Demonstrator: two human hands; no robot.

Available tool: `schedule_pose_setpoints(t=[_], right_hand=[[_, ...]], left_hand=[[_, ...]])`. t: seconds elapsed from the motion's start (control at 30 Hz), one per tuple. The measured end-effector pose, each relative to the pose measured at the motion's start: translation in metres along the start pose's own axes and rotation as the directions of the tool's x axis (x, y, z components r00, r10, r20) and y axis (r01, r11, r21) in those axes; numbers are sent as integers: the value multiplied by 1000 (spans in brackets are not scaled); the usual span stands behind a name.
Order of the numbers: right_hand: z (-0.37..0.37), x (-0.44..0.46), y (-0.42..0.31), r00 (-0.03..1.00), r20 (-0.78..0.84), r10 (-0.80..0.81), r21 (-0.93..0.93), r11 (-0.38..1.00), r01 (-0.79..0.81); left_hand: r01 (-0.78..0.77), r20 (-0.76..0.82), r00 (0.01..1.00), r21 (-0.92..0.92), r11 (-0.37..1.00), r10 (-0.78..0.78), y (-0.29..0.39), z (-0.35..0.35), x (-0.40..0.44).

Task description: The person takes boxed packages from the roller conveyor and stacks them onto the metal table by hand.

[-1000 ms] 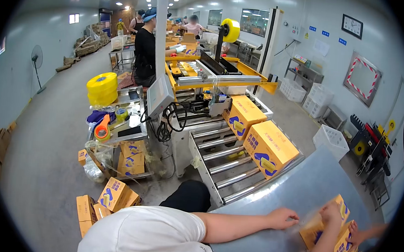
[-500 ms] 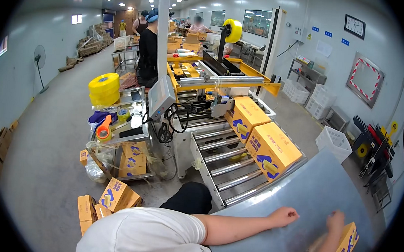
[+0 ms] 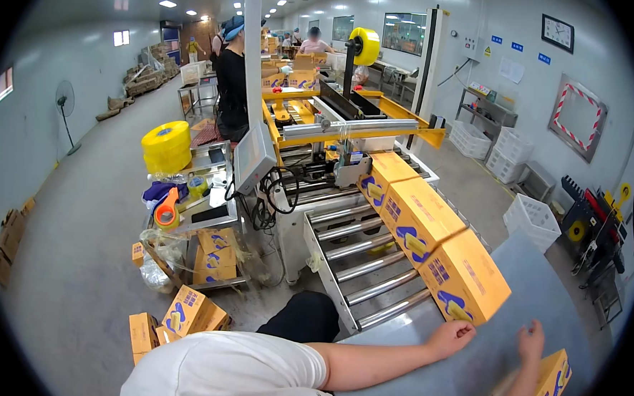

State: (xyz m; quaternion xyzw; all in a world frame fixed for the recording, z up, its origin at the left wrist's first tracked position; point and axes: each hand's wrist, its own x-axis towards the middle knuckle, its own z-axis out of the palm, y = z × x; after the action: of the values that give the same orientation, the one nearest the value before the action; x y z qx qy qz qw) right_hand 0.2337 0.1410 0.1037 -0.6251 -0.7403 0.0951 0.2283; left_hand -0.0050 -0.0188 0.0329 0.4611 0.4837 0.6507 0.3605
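"Near the end of the roller conveyor [image 3: 382, 287], what does the head view show of the hands?"

"The left hand [image 3: 451, 338] is at the bottom corner of the nearest carton [image 3: 474, 274], its fingers curled loosely inward. Whether it touches the cardboard, I can't tell."

"And the right hand [image 3: 531, 341]?"

"Raised over the metal table [image 3: 542, 281], fingers parted, apart from that carton. (Another carton [image 3: 555, 382] shows just beside its forearm, at the lower right.)"

"Where does the nearest carton sit?"

"At the conveyor's near end, last in a line of three. The middle carton [image 3: 425, 218] adjoins it, and the far carton [image 3: 388, 172] is beside the yellow-framed machine [image 3: 349, 128]."

"What's on the left?"

"A cart [image 3: 208, 225] bearing yellow tape rolls [image 3: 166, 148] and an orange tape dispenser [image 3: 166, 210]. Farther back stands a person in a dark top [image 3: 231, 82]."
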Motion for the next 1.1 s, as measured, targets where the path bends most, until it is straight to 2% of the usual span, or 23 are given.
schedule_pose_setpoints(t=[0.1, 0.2, 0.3, 0.4, 0.6, 0.63, 0.67, 0.7, 0.73, 0.77, 0.8, 0.83, 0.87, 0.93, 0.97, 1.0, 1.1], right_hand=[[19, 20, 19, 999, 46, -22, 326, 945, 6], [27, 30, 27, 987, 158, 17, 480, 873, -92], [3, -7, -34, 975, 215, 58, 573, 801, -174], [6, -12, -49, 973, 231, 24, 631, 757, -168], [16, -12, -46, 973, 127, -195, 791, 612, 20], [1, -11, -43, 965, 187, -185, 817, 575, -48], [-21, -9, -39, 952, 248, -181, 836, 536, -116], [-31, -11, -50, 951, 233, -205, 802, 594, -68], [-41, -14, -61, 949, 217, -230, 763, 646, -18], [-45, -35, -95, 946, 133, -296, 632, 760, 149], [-46, -54, -119, 926, 63, -372, 463, 833, 304], [-39, -64, -131, 826, -3, -564, 388, 760, 521], [-31, -70, -142, 680, -50, -731, 298, 639, 709], [-23, -87, -161, 560, 45, -827, 6, 561, 828], [-23, -90, -166, 502, 108, -858, -135, 487, 863], [-25, -89, -168, 578, 144, -803, -134, 563, 816], [-35, -84, -166, 769, 250, -589, -109, 772, 626]], left_hand=[[-15, 4, 1000, -59, 998, 16, -1, 1, 2], [-9, -52, 999, -136, 991, 2, -1, 1, 3], [11, -159, 986, -190, 982, -42, -36, 8, 13], [32, -280, 952, -301, 953, -121, -34, 10, 13], [135, -296, 940, -130, 982, -168, -6, -3, 13], [22, -320, 941, -253, 967, -106, -27, 2, 17], [68, -262, 944, -434, 898, -199, -49, 3, 27], [117, -188, 942, -596, 795, -279, -53, 4, 31], [109, -207, 955, -422, 900, -213, -20, -6, 23], [16, -317, 945, -185, 983, -75, -14, -6, 22], [-60, -388, 918, 72, 996, 84, -12, -5, 21], [-116, -415, 874, 327, 938, 253, -8, -4, 20], [-193, -268, 931, 219, 957, 249, 3, -9, 15], [-78, -54, 996, -106, 991, 73, -19, -4, 20], [10, 72, 997, -253, 967, 9, -32, -2, 23], [-25, 93, 995, -135, 991, 38, -17, -9, 23], [85, 290, 955, -57, 995, -65, -26, -9, 24]])
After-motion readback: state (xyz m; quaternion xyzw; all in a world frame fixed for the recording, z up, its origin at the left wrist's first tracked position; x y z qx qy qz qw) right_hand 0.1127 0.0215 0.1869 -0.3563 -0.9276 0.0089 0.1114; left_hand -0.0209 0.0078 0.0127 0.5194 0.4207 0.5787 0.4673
